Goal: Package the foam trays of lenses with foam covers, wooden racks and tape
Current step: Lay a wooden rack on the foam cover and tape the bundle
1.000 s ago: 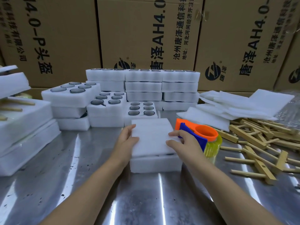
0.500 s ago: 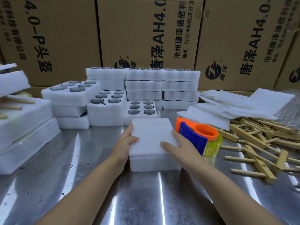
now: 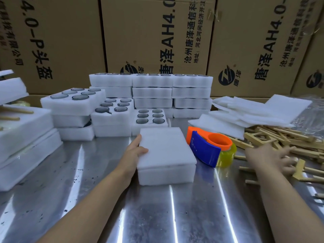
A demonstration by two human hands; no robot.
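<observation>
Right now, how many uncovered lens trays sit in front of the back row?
3: the left tray atop its stack, the middle tray atop its stack, the near tray just behind the covered tray. Trays beneath them may be uncovered too.

A tray (image 3: 166,175) sits mid-worktop (image 3: 157,216) with a cover (image 3: 166,146) on top, the left hand (image 3: 135,153) gripping its left edge. The tape dispenser (image 3: 206,148) lies just right of it; further right a heap of racks (image 3: 280,139), the right hand (image 3: 270,155) over it, loose covers (image 3: 254,113) behind. Tray stacks (image 3: 152,95) stand behind the centre tray, cartons (image 3: 149,32) behind those, packed bundles (image 3: 21,137) far left
</observation>
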